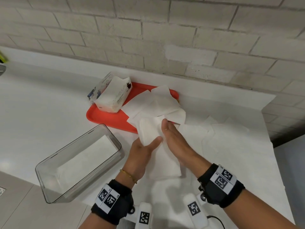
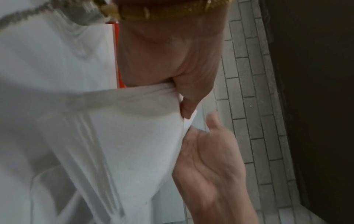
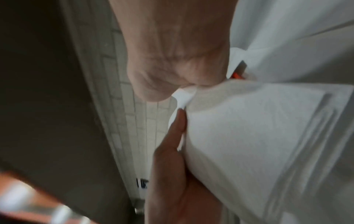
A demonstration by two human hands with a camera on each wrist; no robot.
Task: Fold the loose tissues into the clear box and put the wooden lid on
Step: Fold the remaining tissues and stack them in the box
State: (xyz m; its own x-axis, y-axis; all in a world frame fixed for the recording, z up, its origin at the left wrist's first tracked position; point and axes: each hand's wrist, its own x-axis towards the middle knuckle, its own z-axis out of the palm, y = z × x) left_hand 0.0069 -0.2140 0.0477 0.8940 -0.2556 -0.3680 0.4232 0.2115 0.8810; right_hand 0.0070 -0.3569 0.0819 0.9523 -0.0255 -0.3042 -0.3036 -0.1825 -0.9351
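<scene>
A folded stack of white tissues point(image 1: 149, 129) is held up between my two hands above the counter. My left hand point(image 1: 148, 144) grips its lower left edge, thumb lying over the top and fingers hidden beneath. My right hand point(image 1: 168, 129) lies flat against the stack's right side with its thumb up. In the left wrist view the left thumb point(image 2: 188, 106) pinches the tissue stack point(image 2: 134, 128). The clear box point(image 1: 49, 164) stands open at the left with a tissue flat on its floor. No wooden lid is in view.
A red tray point(image 1: 107, 118) sits by the brick wall with an opened tissue pack point(image 1: 113, 96) and several loose tissues point(image 1: 160, 101) on it. More loose tissues point(image 1: 222, 134) lie on the counter at the right, near its edge.
</scene>
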